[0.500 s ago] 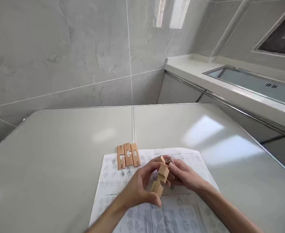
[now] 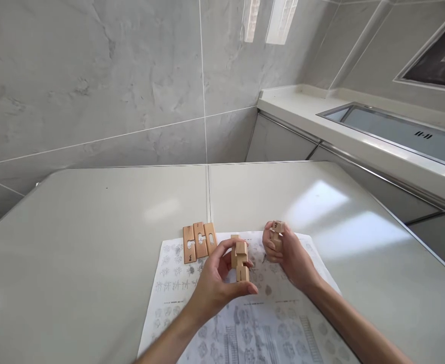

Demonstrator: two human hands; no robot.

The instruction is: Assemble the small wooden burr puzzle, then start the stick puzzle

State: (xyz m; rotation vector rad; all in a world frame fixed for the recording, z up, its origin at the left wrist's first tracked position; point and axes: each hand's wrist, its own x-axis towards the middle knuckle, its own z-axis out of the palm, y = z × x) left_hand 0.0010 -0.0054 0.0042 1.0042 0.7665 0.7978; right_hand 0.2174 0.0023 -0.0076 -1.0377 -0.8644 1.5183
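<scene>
Between the thumb and fingers of my left hand (image 2: 217, 280) are notched wooden puzzle pieces (image 2: 241, 260), held upright, two of them side by side as far as I can see. My right hand (image 2: 293, 258) is closed around another notched wooden puzzle piece (image 2: 277, 235), with a dark number marked on its end. The hands are apart, both above the printed sheet. To the left of my left hand, three flat wooden pieces (image 2: 201, 240) with slots and cut-outs lie in a row, with numbers written on them.
A large white paper sheet (image 2: 177, 303) printed with small figures lies under the hands on the pale table (image 2: 93, 263). A grey tiled wall (image 2: 131, 76) stands behind. A white counter with a sink (image 2: 393, 131) runs along the right.
My right hand has moved away to the right and up with a puzzle piece, parting from the left. My left hand has shifted slightly left, its pieces now more upright.
</scene>
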